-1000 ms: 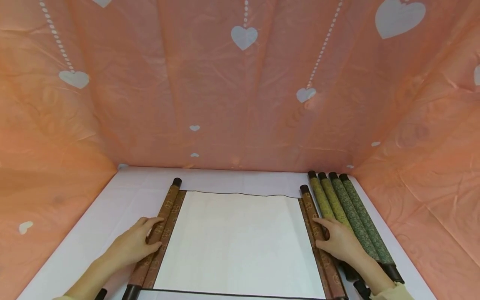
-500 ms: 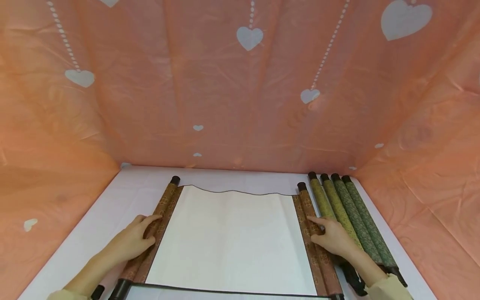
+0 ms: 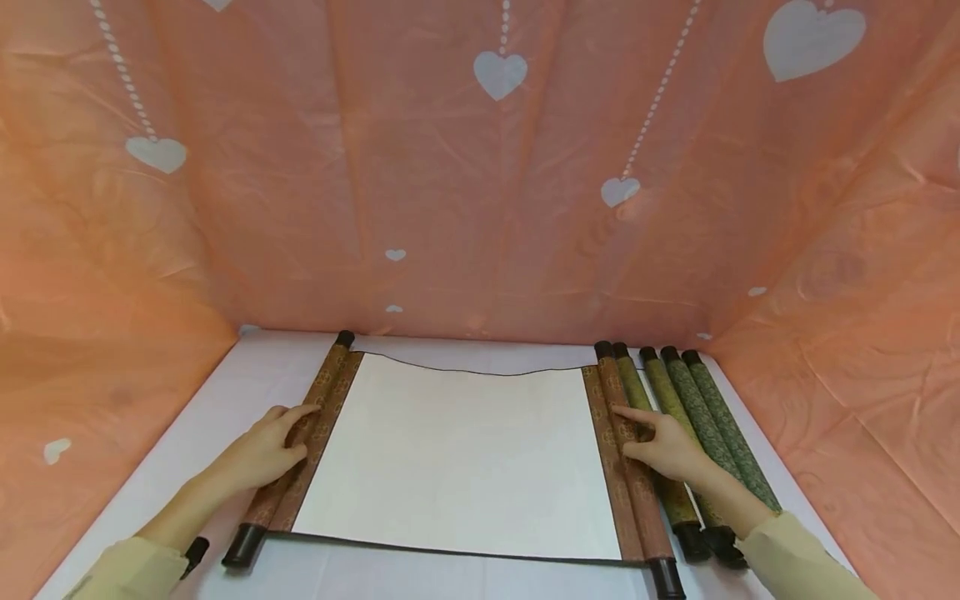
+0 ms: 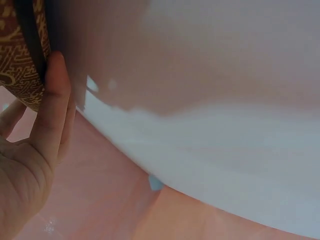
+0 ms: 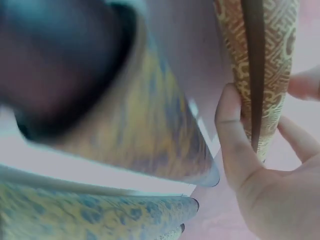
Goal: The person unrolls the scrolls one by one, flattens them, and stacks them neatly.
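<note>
A hanging scroll with blank white paper (image 3: 465, 458) lies spread between two brown patterned rollers with black end knobs. My left hand (image 3: 258, 454) grips the left roller (image 3: 330, 375) at about its middle, thumb on the near side and fingers beyond. On the other side my right hand (image 3: 667, 452) holds the right roller (image 3: 647, 521) in the same way. In the left wrist view, the brown roller (image 4: 20, 55) sits between thumb and fingers. The right wrist view has the other roller (image 5: 270, 65) pinched likewise. The paper's far edge sags between the rollers.
Beside the right roller lie rolled scrolls, yellow-green (image 3: 662, 387) and dark green (image 3: 727, 412), partly behind my right arm. A black knob (image 3: 197, 554) shows by my left sleeve. The white tabletop (image 3: 360, 575) meets orange sheeting (image 3: 480, 208) with white hearts.
Both hands have carried the scroll away from me, toward the back sheeting. Its right roller now overlaps the nearest yellow-green scroll in view. Both grips stay as before.
</note>
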{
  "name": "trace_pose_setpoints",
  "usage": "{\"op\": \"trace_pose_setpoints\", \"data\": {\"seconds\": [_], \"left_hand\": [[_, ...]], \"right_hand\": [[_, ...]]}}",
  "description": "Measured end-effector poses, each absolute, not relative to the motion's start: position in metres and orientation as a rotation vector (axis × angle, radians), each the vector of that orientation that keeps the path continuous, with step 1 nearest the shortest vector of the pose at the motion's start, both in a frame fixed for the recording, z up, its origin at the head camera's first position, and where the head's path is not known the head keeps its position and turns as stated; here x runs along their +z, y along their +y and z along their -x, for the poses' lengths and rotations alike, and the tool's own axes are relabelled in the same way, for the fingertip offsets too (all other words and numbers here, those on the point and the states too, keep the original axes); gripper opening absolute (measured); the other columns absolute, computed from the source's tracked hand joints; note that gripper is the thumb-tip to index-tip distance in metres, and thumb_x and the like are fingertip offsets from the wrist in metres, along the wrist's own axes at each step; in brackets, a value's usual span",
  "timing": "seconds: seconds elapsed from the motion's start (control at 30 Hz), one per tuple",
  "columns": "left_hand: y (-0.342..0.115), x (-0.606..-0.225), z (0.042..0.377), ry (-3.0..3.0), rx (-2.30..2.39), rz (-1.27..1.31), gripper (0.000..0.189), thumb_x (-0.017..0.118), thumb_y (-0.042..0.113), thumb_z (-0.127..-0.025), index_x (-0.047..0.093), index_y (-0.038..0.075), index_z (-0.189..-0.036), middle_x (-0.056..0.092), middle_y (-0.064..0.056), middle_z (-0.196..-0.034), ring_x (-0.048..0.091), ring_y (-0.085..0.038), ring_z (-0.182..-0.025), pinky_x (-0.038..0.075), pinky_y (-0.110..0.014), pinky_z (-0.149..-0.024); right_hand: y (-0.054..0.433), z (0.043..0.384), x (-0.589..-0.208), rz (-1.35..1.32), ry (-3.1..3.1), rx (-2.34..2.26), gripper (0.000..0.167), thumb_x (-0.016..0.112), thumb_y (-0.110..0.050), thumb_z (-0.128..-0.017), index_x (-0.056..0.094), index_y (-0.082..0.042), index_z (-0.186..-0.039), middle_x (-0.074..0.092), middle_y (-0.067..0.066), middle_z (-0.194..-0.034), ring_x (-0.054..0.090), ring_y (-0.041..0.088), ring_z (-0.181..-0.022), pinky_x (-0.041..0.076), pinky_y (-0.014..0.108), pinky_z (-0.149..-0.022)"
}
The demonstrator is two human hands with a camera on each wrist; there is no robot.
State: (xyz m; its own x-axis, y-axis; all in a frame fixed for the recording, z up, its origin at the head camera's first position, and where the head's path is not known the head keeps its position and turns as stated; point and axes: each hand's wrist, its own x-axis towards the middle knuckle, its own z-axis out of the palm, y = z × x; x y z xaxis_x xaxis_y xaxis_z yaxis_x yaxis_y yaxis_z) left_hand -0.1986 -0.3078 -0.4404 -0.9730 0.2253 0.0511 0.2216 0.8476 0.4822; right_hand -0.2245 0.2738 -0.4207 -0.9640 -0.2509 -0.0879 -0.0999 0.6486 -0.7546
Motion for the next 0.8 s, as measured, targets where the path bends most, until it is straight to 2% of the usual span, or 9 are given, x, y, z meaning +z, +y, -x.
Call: {"op": "trace_pose_setpoints", "data": {"seconds": [0.07,0.13,0.2,0.3,0.33,0.5,0.63,0.73,0.8], "left_hand": [[-0.309,-0.439,0.202,3.016,0.789,-0.368,0.064,0.067,0.006,-0.087,0.049,-0.006,-0.147,0.051,-0.041,-0.130,0.062,-0.045,-0.105,0.052,-0.056,-0.077],[-0.310,-0.438,0.206,3.014,0.802,-0.363,0.063,0.066,0.005,-0.087,0.049,-0.006,-0.147,0.051,-0.041,-0.131,0.061,-0.046,-0.107,0.052,-0.056,-0.080],[-0.312,-0.438,0.209,3.009,0.806,-0.356,0.063,0.066,0.005,-0.088,0.048,-0.007,-0.147,0.050,-0.043,-0.131,0.060,-0.047,-0.108,0.051,-0.056,-0.080],[-0.314,-0.439,0.213,3.005,0.810,-0.341,0.063,0.066,0.005,-0.089,0.047,-0.008,-0.148,0.049,-0.045,-0.131,0.059,-0.047,-0.107,0.050,-0.056,-0.081],[-0.315,-0.439,0.215,3.006,0.807,-0.340,0.063,0.066,0.005,-0.089,0.047,-0.009,-0.148,0.048,-0.045,-0.131,0.059,-0.049,-0.108,0.050,-0.057,-0.081],[-0.317,-0.442,0.223,3.027,0.780,-0.336,0.063,0.065,0.006,-0.089,0.047,-0.010,-0.147,0.048,-0.046,-0.130,0.057,-0.057,-0.114,0.050,-0.065,-0.086],[-0.319,-0.445,0.229,3.040,0.740,-0.333,0.063,0.064,0.006,-0.088,0.048,-0.010,-0.147,0.048,-0.046,-0.130,0.055,-0.059,-0.116,0.050,-0.066,-0.087],[-0.320,-0.446,0.232,3.036,0.704,-0.308,0.062,0.063,0.007,-0.088,0.048,-0.008,-0.147,0.047,-0.046,-0.132,0.056,-0.058,-0.116,0.052,-0.063,-0.081],[-0.321,-0.447,0.234,3.035,0.682,-0.289,0.062,0.063,0.008,-0.089,0.048,-0.007,-0.148,0.047,-0.045,-0.134,0.056,-0.058,-0.117,0.052,-0.062,-0.077]], "right_hand": [[0.275,0.231,-0.419,0.302,2.662,-1.228,0.066,0.065,0.001,-0.088,0.049,0.001,-0.153,0.068,0.013,-0.082,0.026,0.009,-0.047,0.034,0.029,-0.048],[0.275,0.239,-0.417,0.295,2.634,-1.236,0.066,0.065,0.000,-0.089,0.048,0.000,-0.154,0.068,0.020,-0.083,0.025,0.009,-0.048,0.033,0.029,-0.048],[0.275,0.247,-0.418,0.300,2.619,-1.249,0.066,0.064,0.000,-0.090,0.048,0.000,-0.154,0.068,0.027,-0.107,0.025,0.009,-0.049,0.033,0.030,-0.048],[0.275,0.258,-0.421,0.285,2.584,-1.257,0.065,0.063,-0.002,-0.092,0.048,-0.002,-0.155,0.055,0.036,-0.135,0.024,0.010,-0.049,0.032,0.030,-0.049],[0.275,0.262,-0.422,0.286,2.580,-1.254,0.065,0.063,-0.002,-0.092,0.047,-0.003,-0.155,0.047,0.035,-0.146,0.024,0.010,-0.050,0.032,0.031,-0.049],[0.273,0.279,-0.426,0.320,2.579,-1.216,0.065,0.064,-0.005,-0.094,0.046,-0.004,-0.156,0.039,0.036,-0.154,0.035,0.017,-0.063,0.036,0.033,-0.057],[0.269,0.286,-0.431,0.363,2.567,-1.213,0.064,0.064,-0.005,-0.096,0.045,-0.001,-0.156,0.037,0.037,-0.156,0.054,0.035,-0.096,0.039,0.037,-0.065],[0.265,0.289,-0.434,0.373,2.563,-1.194,0.064,0.063,-0.005,-0.095,0.044,0.000,-0.157,0.035,0.036,-0.157,0.047,0.047,-0.129,0.041,0.038,-0.068],[0.263,0.290,-0.436,0.364,2.563,-1.187,0.065,0.064,-0.004,-0.095,0.044,0.000,-0.156,0.035,0.035,-0.158,0.042,0.049,-0.136,0.042,0.038,-0.069]]}}
